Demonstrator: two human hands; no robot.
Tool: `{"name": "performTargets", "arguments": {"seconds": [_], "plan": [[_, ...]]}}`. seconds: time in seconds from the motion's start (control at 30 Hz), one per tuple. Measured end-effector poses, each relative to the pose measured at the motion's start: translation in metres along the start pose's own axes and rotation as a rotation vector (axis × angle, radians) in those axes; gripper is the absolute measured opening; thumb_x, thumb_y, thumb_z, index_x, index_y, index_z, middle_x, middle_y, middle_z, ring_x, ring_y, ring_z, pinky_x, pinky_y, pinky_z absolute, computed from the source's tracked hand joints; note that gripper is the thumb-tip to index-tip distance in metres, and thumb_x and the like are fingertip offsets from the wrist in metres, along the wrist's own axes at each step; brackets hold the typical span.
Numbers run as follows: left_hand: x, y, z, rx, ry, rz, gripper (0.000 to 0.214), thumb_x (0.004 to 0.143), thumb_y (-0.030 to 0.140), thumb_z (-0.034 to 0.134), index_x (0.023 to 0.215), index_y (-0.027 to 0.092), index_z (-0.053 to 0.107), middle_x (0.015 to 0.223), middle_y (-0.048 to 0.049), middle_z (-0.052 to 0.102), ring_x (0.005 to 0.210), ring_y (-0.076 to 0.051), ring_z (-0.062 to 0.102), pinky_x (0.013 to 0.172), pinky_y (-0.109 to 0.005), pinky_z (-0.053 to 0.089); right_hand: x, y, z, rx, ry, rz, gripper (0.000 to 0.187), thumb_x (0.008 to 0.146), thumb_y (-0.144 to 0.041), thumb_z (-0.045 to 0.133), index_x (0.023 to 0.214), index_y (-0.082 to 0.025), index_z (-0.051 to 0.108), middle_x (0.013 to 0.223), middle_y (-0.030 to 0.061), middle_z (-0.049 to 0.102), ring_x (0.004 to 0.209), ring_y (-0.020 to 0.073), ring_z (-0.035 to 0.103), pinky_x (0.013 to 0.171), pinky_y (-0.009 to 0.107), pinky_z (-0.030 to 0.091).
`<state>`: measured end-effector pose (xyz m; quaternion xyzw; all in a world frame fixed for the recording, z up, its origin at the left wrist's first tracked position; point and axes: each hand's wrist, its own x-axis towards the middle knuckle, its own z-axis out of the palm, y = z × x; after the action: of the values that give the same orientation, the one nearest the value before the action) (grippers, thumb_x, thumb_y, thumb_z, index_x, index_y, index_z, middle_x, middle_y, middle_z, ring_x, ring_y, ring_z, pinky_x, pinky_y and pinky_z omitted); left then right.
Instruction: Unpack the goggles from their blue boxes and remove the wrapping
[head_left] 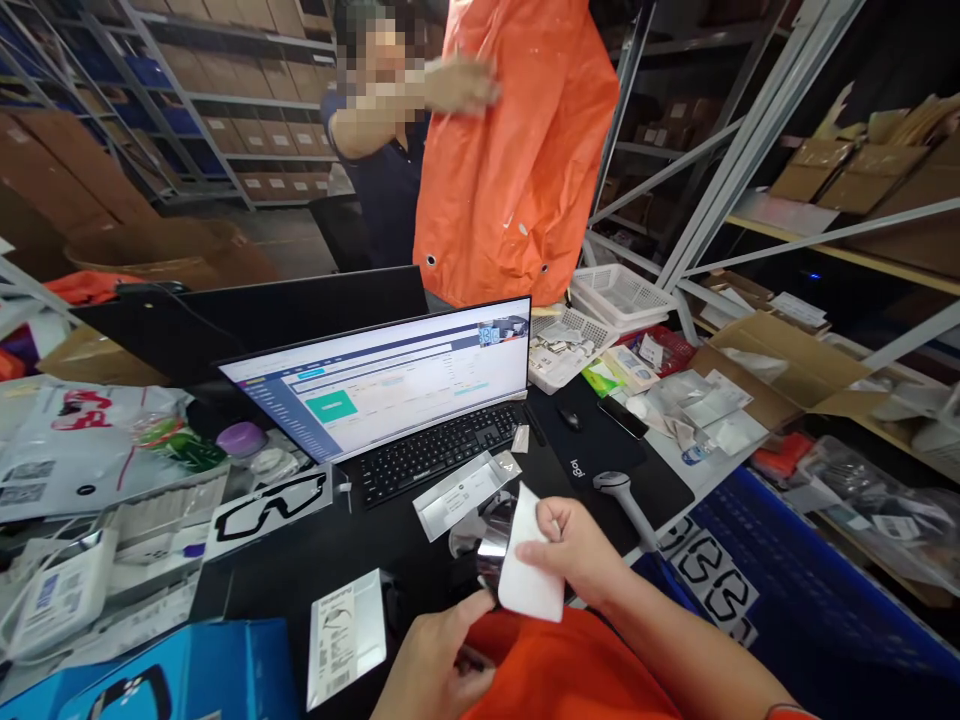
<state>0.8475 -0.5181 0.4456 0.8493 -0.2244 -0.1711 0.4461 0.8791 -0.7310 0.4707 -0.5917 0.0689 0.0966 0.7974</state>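
Observation:
My right hand [574, 550] pinches a white cloth-like sheet [532, 575] between thumb and fingers. Behind the sheet shows a shiny, mirrored lens-like piece [493, 545], partly covered. My left hand [442, 650] is curled at the lower edge of that piece, its fingertips on it; the rest of the grip is hidden. A silver packet with a printed label [457, 495] lies just beyond my hands. To the left of my left hand stands a small silver box with a glasses drawing [345, 640].
A monitor [405, 380] and keyboard [435, 450] stand ahead. A barcode scanner [615, 485], mouse [570, 418] and phone [624, 417] lie to the right. Glasses boxes [270, 510] crowd the left. Beyond the desk a co-worker [382, 190] has a hand at a large orange bag [517, 150].

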Motion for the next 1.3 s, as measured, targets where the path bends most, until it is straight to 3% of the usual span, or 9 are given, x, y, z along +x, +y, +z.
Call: {"name": "performTargets", "arguments": {"seconds": [0.1, 0.27, 0.5, 0.7, 0.87, 0.93, 1.07, 1.2, 1.3], "plan": [[0.002, -0.010, 0.007, 0.207, 0.073, 0.061, 0.034, 0.068, 0.016, 0.067, 0.101, 0.023, 0.069, 0.074, -0.0006, 0.075, 0.063, -0.020, 0.071, 0.060, -0.024, 0.056, -0.003, 0.009, 0.007, -0.148, 0.027, -0.027, 0.054, 0.056, -0.036, 0.085, 0.054, -0.022, 0.033, 0.054, -0.0070, 0.042, 0.051, 0.0078, 0.032, 0.046, 0.021, 0.025], [0.009, -0.025, 0.025, 0.544, 0.564, 0.290, 0.040, 0.075, 0.032, 0.075, 0.112, 0.019, 0.065, 0.129, -0.0192, 0.063, 0.118, -0.038, 0.062, 0.106, -0.064, 0.042, -0.017, 0.035, 0.017, -0.301, 0.231, -0.143, 0.046, 0.063, -0.034, 0.075, 0.053, -0.023, 0.031, 0.052, -0.0065, 0.036, 0.054, 0.0098, 0.030, 0.050, 0.023, 0.025], [0.028, -0.015, 0.041, 0.411, 0.626, 0.412, 0.011, 0.084, 0.015, 0.063, 0.093, 0.019, 0.063, 0.091, -0.0063, 0.070, 0.099, -0.024, 0.067, 0.108, -0.051, 0.045, -0.010, 0.050, 0.007, -0.144, 0.319, -0.020, 0.052, 0.058, -0.038, 0.083, 0.055, -0.024, 0.032, 0.051, -0.0068, 0.039, 0.051, 0.0106, 0.036, 0.049, 0.023, 0.030], [0.035, -0.017, 0.039, 0.335, 0.673, 0.265, 0.010, 0.078, 0.011, 0.064, 0.081, 0.020, 0.064, 0.084, -0.0024, 0.069, 0.088, -0.021, 0.067, 0.103, -0.049, 0.048, 0.045, 0.023, -0.047, -0.141, 0.066, 0.090, 0.058, 0.055, -0.049, 0.087, 0.059, -0.023, 0.035, 0.054, -0.0067, 0.044, 0.050, 0.0094, 0.039, 0.048, 0.020, 0.028], [0.026, -0.034, 0.017, 0.197, 0.812, 0.033, 0.008, 0.081, 0.026, 0.067, 0.073, 0.022, 0.066, 0.081, -0.0019, 0.070, 0.081, -0.020, 0.067, 0.104, -0.044, 0.049, 0.096, -0.002, -0.119, -0.819, 0.548, -0.147, 0.031, 0.075, -0.048, 0.068, 0.082, -0.022, 0.053, 0.073, 0.0016, 0.061, 0.069, 0.0219, 0.059, 0.061, 0.030, 0.044], [0.023, -0.037, 0.008, 0.104, 0.884, -0.103, 0.011, 0.078, 0.032, 0.069, 0.073, 0.023, 0.069, 0.085, -0.0036, 0.072, 0.087, -0.023, 0.068, 0.100, -0.042, 0.051, 0.115, -0.010, -0.139, -0.925, 0.606, -0.154, 0.027, 0.078, -0.037, 0.066, 0.097, -0.019, 0.058, 0.082, 0.0076, 0.066, 0.078, 0.0262, 0.062, 0.069, 0.035, 0.046], [0.022, -0.039, -0.001, -0.253, 0.940, -0.340, 0.027, 0.068, 0.042, 0.076, 0.084, 0.021, 0.076, 0.097, -0.0062, 0.075, 0.095, -0.026, 0.068, 0.092, -0.038, 0.053, 0.126, -0.005, -0.138, -1.030, 0.497, -0.183, 0.028, 0.078, -0.019, 0.067, 0.106, -0.015, 0.065, 0.086, 0.0155, 0.070, 0.084, 0.0299, 0.067, 0.077, 0.041, 0.049], [0.033, -0.035, -0.002, -0.755, 1.034, -0.472, 0.040, 0.062, 0.042, 0.083, 0.092, 0.016, 0.076, 0.095, -0.0074, 0.077, 0.096, -0.025, 0.069, 0.092, -0.037, 0.053, 0.091, 0.037, -0.091, -1.097, 0.276, -0.343, 0.029, 0.087, -0.018, 0.057, 0.114, -0.019, 0.066, 0.107, 0.0142, 0.073, 0.100, 0.0281, 0.069, 0.090, 0.043, 0.053], [0.045, -0.029, -0.003, -1.017, 1.109, -0.487, 0.041, 0.060, 0.038, 0.087, 0.092, 0.014, 0.076, 0.090, -0.0061, 0.077, 0.088, -0.019, 0.069, 0.086, -0.031, 0.053, 0.052, 0.074, -0.049, -1.212, -0.103, -0.874, 0.036, 0.093, -0.012, 0.049, 0.126, -0.022, 0.062, 0.126, 0.0136, 0.068, 0.116, 0.0242, 0.065, 0.092, 0.039, 0.054]]}}
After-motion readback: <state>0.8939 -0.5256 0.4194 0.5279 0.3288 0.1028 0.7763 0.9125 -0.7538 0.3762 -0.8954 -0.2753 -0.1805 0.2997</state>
